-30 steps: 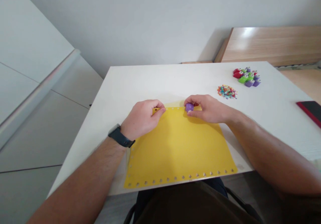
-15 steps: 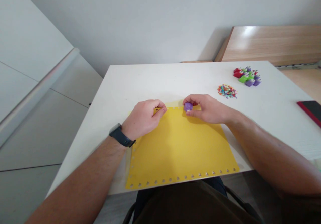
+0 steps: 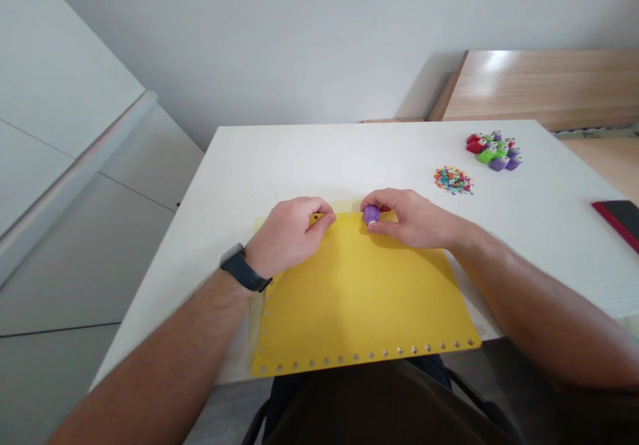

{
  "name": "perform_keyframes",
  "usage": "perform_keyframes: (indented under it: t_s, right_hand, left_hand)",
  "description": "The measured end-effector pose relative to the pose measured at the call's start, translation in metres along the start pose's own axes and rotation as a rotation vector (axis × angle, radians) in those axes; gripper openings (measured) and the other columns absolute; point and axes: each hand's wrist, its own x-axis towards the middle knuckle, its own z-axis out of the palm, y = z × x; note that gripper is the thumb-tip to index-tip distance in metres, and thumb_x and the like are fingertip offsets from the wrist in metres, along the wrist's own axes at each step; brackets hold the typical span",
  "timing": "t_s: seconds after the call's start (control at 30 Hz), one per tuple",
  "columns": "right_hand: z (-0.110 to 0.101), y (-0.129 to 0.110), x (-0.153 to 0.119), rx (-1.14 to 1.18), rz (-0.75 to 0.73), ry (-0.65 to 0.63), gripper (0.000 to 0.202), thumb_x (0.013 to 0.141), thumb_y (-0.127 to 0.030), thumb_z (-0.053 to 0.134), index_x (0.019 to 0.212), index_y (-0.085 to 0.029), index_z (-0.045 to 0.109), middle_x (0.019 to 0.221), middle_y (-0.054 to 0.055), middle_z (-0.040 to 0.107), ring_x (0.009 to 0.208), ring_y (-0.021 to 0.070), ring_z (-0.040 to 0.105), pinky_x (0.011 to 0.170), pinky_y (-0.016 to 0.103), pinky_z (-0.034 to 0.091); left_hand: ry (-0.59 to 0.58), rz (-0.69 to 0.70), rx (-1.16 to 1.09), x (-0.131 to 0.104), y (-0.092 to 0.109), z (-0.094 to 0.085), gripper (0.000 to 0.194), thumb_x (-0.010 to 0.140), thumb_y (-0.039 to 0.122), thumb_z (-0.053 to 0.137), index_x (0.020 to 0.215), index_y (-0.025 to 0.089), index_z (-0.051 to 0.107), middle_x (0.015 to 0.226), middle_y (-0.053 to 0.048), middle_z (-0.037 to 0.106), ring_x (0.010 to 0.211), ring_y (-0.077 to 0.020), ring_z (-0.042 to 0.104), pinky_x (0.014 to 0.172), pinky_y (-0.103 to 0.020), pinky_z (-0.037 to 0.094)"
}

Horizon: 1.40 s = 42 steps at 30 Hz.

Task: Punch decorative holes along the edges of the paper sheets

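A yellow sheet of paper (image 3: 359,298) lies at the table's front edge, with small shapes punched along its near, left and far edges. My left hand (image 3: 297,232), a dark watch (image 3: 244,269) on its wrist, pinches the sheet's far edge between thumb and fingers. My right hand (image 3: 412,219) is closed around a purple craft punch (image 3: 371,215) at that same far edge, right of my left hand. Part of the punch is hidden by the fingers. A paler sheet or film shows beneath the yellow one.
On the white table (image 3: 299,159), a pile of colourful paper bits (image 3: 453,180) sits at the right. Behind it stand several red, green and purple craft punches (image 3: 494,151). A black object with a red edge (image 3: 619,222) lies at the far right.
The purple punch and my right hand have shifted slightly left along the far edge. My left hand keeps its pinch on the sheet, and the view has moved a little.
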Motion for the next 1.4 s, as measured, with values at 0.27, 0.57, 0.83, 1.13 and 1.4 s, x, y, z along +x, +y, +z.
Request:
perform_keyframes:
  t_s: [0.27, 0.57, 0.83, 1.13, 1.4]
  right_hand:
    - [0.0010, -0.0014, 0.0008, 0.003, 0.008, -0.011, 0.024, 0.085, -0.028, 0.066, 0.108, -0.021, 0.068, 0.101, 0.004, 0.073, 0.092, 0.0187, 0.066, 0.085, 0.030, 0.049]
    - [0.0014, -0.0037, 0.0015, -0.028, -0.005, -0.008, 0.022, 0.085, -0.026, 0.065, 0.106, -0.020, 0.069, 0.099, 0.004, 0.073, 0.088, 0.0183, 0.065, 0.082, 0.030, 0.047]
    - [0.0027, -0.0044, 0.0015, -0.032, 0.010, 0.010, 0.021, 0.084, -0.024, 0.065, 0.105, -0.020, 0.069, 0.097, 0.004, 0.073, 0.086, 0.0180, 0.064, 0.081, 0.030, 0.047]
    - [0.0037, -0.0053, 0.0021, -0.035, 0.037, 0.015, 0.020, 0.084, -0.023, 0.065, 0.104, -0.021, 0.069, 0.096, 0.003, 0.073, 0.084, 0.0176, 0.063, 0.078, 0.028, 0.046]
    - [0.0046, -0.0047, 0.0031, -0.043, 0.046, 0.011, 0.020, 0.084, -0.023, 0.065, 0.103, -0.020, 0.068, 0.095, 0.004, 0.072, 0.084, 0.0175, 0.063, 0.078, 0.029, 0.046]
  left_hand:
    - [0.005, 0.012, -0.027, -0.0006, 0.0012, 0.0008, 0.023, 0.096, 0.033, 0.052, 0.094, 0.021, 0.072, 0.097, -0.003, 0.076, 0.084, -0.0194, 0.067, 0.079, -0.032, 0.047]
    - [0.005, 0.011, -0.029, -0.0001, 0.0009, 0.0009, 0.023, 0.096, 0.033, 0.053, 0.094, 0.021, 0.072, 0.097, -0.003, 0.077, 0.087, -0.0200, 0.068, 0.080, -0.033, 0.048]
    - [0.006, -0.001, -0.041, -0.0004, 0.0009, 0.0011, 0.022, 0.096, 0.033, 0.054, 0.095, 0.021, 0.072, 0.097, -0.002, 0.076, 0.086, -0.0195, 0.068, 0.079, -0.033, 0.047]
    - [0.002, 0.006, -0.036, -0.0007, 0.0008, 0.0012, 0.023, 0.096, 0.034, 0.053, 0.095, 0.021, 0.072, 0.097, -0.003, 0.077, 0.087, -0.0201, 0.068, 0.078, -0.033, 0.048]
    - [-0.003, -0.002, -0.037, -0.0005, 0.0006, 0.0012, 0.023, 0.096, 0.034, 0.054, 0.095, 0.021, 0.072, 0.097, -0.002, 0.076, 0.085, -0.0192, 0.067, 0.078, -0.032, 0.047]
